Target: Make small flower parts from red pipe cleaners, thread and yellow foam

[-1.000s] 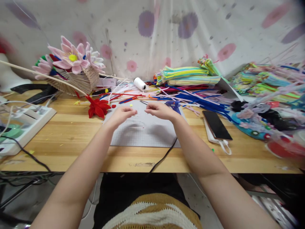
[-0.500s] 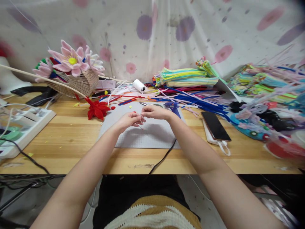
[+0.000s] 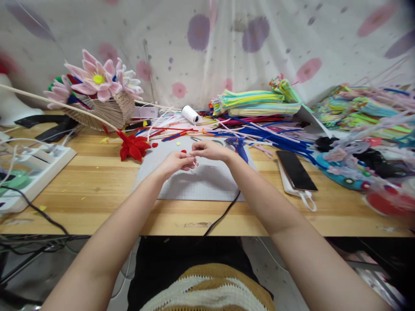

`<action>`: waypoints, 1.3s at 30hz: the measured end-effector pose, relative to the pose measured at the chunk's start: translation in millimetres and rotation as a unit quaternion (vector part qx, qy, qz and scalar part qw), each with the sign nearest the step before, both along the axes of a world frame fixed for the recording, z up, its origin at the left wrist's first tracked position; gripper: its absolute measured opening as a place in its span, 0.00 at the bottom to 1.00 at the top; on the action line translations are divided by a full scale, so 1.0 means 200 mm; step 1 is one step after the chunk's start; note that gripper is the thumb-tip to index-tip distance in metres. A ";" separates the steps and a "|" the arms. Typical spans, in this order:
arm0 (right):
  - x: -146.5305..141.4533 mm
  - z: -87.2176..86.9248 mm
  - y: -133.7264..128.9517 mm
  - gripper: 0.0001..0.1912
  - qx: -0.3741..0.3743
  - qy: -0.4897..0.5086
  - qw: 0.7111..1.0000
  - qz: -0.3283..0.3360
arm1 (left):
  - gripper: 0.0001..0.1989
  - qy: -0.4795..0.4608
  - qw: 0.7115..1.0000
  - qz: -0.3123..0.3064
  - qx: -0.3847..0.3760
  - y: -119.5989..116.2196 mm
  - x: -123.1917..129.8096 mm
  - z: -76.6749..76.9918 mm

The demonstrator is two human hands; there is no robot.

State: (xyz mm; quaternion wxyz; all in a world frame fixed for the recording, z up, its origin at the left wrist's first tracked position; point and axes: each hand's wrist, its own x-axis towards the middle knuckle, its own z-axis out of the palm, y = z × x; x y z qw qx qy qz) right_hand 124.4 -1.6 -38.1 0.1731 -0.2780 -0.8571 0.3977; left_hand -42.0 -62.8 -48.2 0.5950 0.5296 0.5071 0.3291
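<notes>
Both hands meet above the grey cutting mat (image 3: 168, 192). My left hand (image 3: 177, 163) is closed in a pinch on a thin white strand (image 3: 195, 164), which curls out past its fingertips. A small red fuzzy piece (image 3: 183, 151) shows at the top of those fingers. Just right of it, my right hand (image 3: 209, 150) has thumb and fingers pressed together, palm down; what lies in that pinch is too small to make out. A red fuzzy flower (image 3: 133, 147) lies left of the mat, and a blue glue gun (image 3: 237, 147) rests behind my right wrist.
Bundled pipe cleaners (image 3: 253, 103) and loose blue ones (image 3: 275, 136) lie along the back, near a white thread spool (image 3: 190, 114). A phone (image 3: 296, 169) is at right, a power strip (image 3: 39, 172) at left. Pink flowers (image 3: 94, 77) stand back left. A black cord (image 3: 222, 214) crosses the front edge.
The view has shifted slightly. The white loop between my hands looks smaller and sits closer to my left fingertips; both hands stay together over the mat.
</notes>
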 end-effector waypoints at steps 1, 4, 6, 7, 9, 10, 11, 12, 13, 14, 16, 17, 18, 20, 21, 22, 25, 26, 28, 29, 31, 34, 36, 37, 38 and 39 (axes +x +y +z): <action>0.00 0.00 0.00 0.15 0.006 -0.001 1.000 -0.013 | 0.12 0.001 1.000 0.007 0.003 0.00 0.00 0.00; -0.01 0.01 -0.01 0.15 0.038 -0.023 0.997 -0.061 | 0.10 0.013 0.999 0.030 0.012 0.01 0.02 -0.01; -0.02 0.02 -0.02 0.14 0.065 -0.053 0.992 -0.099 | 0.09 0.035 0.998 0.045 0.028 0.03 0.04 -0.03; -0.02 0.02 -0.03 0.13 0.077 -0.071 0.988 -0.117 | 0.09 0.052 0.997 0.052 0.039 0.04 0.04 -0.04; -0.04 0.04 -0.04 0.12 0.095 -0.102 0.979 -0.150 | 0.10 0.095 0.991 0.064 0.072 0.05 0.05 -0.06; -0.04 0.04 -0.05 0.11 0.102 -0.113 0.975 -0.163 | 0.11 0.121 0.986 0.067 0.091 0.06 0.06 -0.07; -0.05 0.05 -0.05 0.12 0.107 -0.120 0.972 -0.171 | 0.11 0.149 0.980 0.070 0.110 0.07 0.06 -0.08; -0.05 0.06 -0.06 0.13 0.108 -0.123 0.971 -0.175 | 0.12 0.179 0.973 0.072 0.125 0.07 0.06 -0.08; -0.06 0.06 -0.06 0.16 0.105 -0.122 0.971 -0.176 | 0.13 0.210 0.966 0.073 0.136 0.08 0.06 -0.09; -0.06 0.06 -0.07 0.18 0.095 -0.120 0.973 -0.173 | 0.14 0.237 0.958 0.075 0.142 0.07 0.06 -0.09; -0.06 0.07 -0.08 0.21 0.057 -0.108 0.979 -0.164 | 0.14 0.276 0.946 0.083 0.146 0.07 0.06 -0.07; -0.06 0.06 -0.08 0.22 0.033 -0.098 0.981 -0.162 | 0.15 0.287 0.942 0.087 0.149 0.06 0.06 -0.07; -0.06 0.06 -0.09 0.21 0.010 -0.088 0.983 -0.160 | 0.15 0.296 0.939 0.090 0.153 0.05 0.06 -0.06; -0.05 0.06 -0.10 0.18 -0.023 -0.068 0.985 -0.159 | 0.15 0.310 0.932 0.097 0.162 0.04 0.05 -0.05; -0.05 0.06 -0.10 0.16 -0.031 -0.061 0.985 -0.161 | 0.15 0.314 0.930 0.099 0.166 0.04 0.05 -0.05; -0.05 0.05 -0.10 0.14 -0.034 -0.056 0.985 -0.162 | 0.15 0.313 0.929 0.102 0.171 0.03 0.05 -0.05; -0.03 0.03 -0.10 0.09 -0.036 -0.032 0.985 -0.165 | 0.15 0.293 0.932 0.102 0.190 0.03 0.04 -0.06; -0.03 0.02 -0.10 0.08 -0.035 -0.016 0.986 -0.163 | 0.15 0.284 0.933 0.101 0.198 0.03 0.03 -0.06; -0.03 0.00 -0.08 0.07 -0.018 0.025 0.988 -0.153 | 0.15 0.267 0.935 0.097 0.211 0.03 0.02 -0.07; -0.02 -0.01 -0.08 0.06 -0.001 0.047 0.988 -0.147 | 0.15 0.257 0.937 0.093 0.216 0.03 0.01 -0.07; -0.02 -0.02 -0.07 0.06 0.027 0.086 0.986 -0.140 | 0.16 0.235 0.943 0.078 0.224 0.04 0.00 -0.07; -0.02 -0.02 -0.06 0.06 -0.011 0.124 0.981 -0.150 | 0.15 0.190 0.953 0.055 0.230 0.04 0.00 -0.08; -0.02 -0.03 -0.06 0.07 -0.062 0.144 0.975 -0.158 | 0.14 0.149 0.962 0.053 0.224 0.04 -0.01 -0.08; -0.01 -0.03 -0.06 0.08 -0.081 0.154 0.972 -0.158 | 0.14 0.128 0.966 0.052 0.217 0.04 -0.01 -0.08; -0.01 -0.03 -0.06 0.09 -0.095 0.162 0.970 -0.154 | 0.14 0.107 0.971 0.048 0.208 0.04 -0.01 -0.08; -0.01 -0.04 -0.06 0.10 -0.104 0.170 0.969 -0.149 | 0.14 0.088 0.975 0.042 0.198 0.04 -0.01 -0.08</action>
